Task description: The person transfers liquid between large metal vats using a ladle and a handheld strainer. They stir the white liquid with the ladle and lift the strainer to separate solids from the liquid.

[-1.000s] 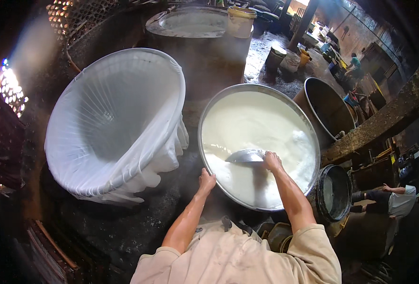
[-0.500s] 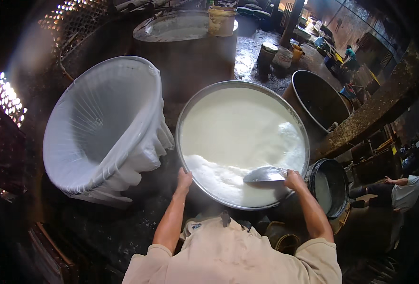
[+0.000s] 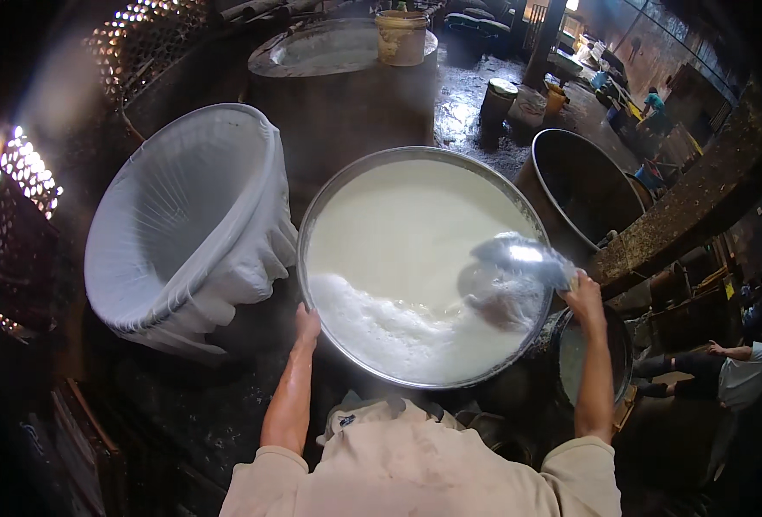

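Note:
A large round metal vat (image 3: 536, 226) stands in front of me, filled with creamy white liquid (image 3: 407, 228). White foam (image 3: 381, 332) gathers along its near side, with more at the right. My left hand (image 3: 308, 323) grips the vat's near-left rim. Past the right rim, my right hand (image 3: 583, 297) is closed around the end of a shiny metal scoop (image 3: 519, 258). The scoop, blurred by motion, is raised above the liquid and casts a dark shape on the surface.
Left of the vat sits a big tilted tub lined with white cloth (image 3: 269, 185). Behind stands a wide cylindrical tank (image 3: 338, 112) with a bucket (image 3: 401, 39) on its rim. An open drum (image 3: 543, 172), a smaller bucket (image 3: 570, 353) and a beam (image 3: 682, 202) are at right. A person (image 3: 738, 375) is farther right.
My right hand has moved up and to the right, lifting the scoop from the near foam to the vat's right side. My left hand stays on the rim.

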Tool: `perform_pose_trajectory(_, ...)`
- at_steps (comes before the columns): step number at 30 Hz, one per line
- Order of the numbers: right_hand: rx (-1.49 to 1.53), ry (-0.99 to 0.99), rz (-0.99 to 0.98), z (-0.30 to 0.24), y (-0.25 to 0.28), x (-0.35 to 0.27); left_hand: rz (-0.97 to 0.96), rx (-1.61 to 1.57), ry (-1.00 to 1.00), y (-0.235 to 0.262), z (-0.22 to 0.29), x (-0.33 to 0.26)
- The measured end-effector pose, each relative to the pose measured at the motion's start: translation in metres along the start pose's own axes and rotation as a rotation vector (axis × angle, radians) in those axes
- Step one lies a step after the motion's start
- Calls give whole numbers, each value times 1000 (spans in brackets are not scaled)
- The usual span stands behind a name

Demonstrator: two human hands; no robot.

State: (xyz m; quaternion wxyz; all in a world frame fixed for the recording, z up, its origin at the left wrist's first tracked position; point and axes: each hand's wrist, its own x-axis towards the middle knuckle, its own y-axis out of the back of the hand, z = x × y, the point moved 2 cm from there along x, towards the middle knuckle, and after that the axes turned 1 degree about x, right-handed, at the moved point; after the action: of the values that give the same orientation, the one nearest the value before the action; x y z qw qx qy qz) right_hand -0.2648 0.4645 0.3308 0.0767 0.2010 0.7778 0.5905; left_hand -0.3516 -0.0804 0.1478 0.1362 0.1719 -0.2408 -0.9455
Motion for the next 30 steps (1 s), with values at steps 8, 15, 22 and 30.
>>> perform_pose_trajectory(8, 15, -186, -40, 16, -121, 36, 4, 2, 67, -1, -8, 5)
perform_pose_trajectory(15, 130, -73, -111, 17, -193, 3, -3, 12, 74, -2, 0, 2)
perform_pose_trajectory(22, 233, -132, -259, -59, -211, -57, -226, -77, 116, -6, -30, 27)
perform_pose_trajectory(30, 481, -196, -386, -160, -210, -107, -296, -162, 117, 2, -43, 38)
